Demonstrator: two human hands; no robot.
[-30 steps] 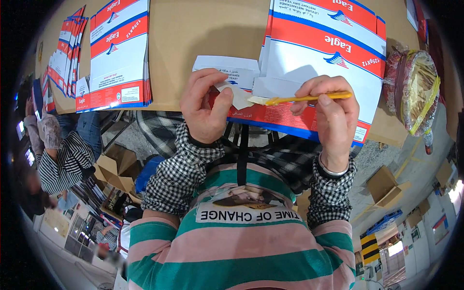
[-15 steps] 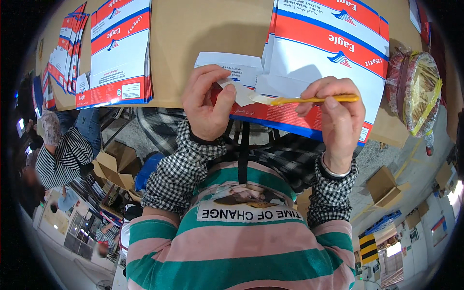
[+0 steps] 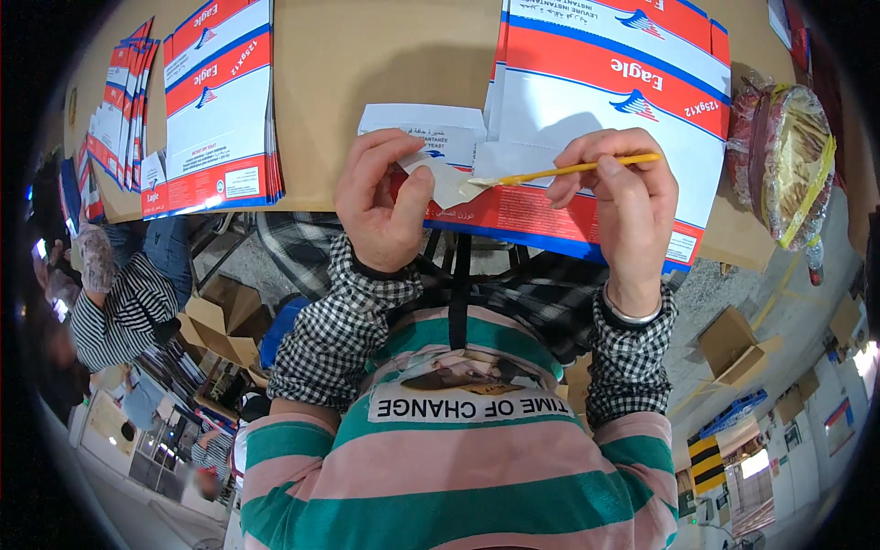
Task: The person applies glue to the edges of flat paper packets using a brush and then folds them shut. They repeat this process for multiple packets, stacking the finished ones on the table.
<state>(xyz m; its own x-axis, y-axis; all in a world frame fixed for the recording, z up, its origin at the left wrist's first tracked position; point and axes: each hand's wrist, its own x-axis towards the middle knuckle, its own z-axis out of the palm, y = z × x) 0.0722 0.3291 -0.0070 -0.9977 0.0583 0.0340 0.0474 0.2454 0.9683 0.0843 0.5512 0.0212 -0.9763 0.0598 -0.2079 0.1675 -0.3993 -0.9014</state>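
My right hand (image 3: 631, 206) pinches a thin yellow-handled brush (image 3: 534, 174), its pale tip pointing left. That tip touches a small white flap (image 3: 451, 187), which my left hand (image 3: 380, 206) holds between thumb and fingers. Whether the flap is loose or part of a carton I cannot tell. Beneath both hands lies a flat, unfolded white, red and blue carton (image 3: 587, 124), at the top of a stack. A white panel with dark print (image 3: 458, 121) shows just beyond my left fingers.
A second stack of flat cartons (image 3: 215, 128) lies at the left, with more fanned-out cartons (image 3: 117, 115) beyond it. At the right edge sits a plastic-wrapped bundle (image 3: 788, 165) with yellow tape. Open brown boxes (image 3: 729, 344) stand on the floor; a person in stripes (image 3: 124, 312) is at the left.
The brush tip has moved slightly left and up onto the white flap. My right hand has shifted a little left and up; the whole view has drifted slightly.
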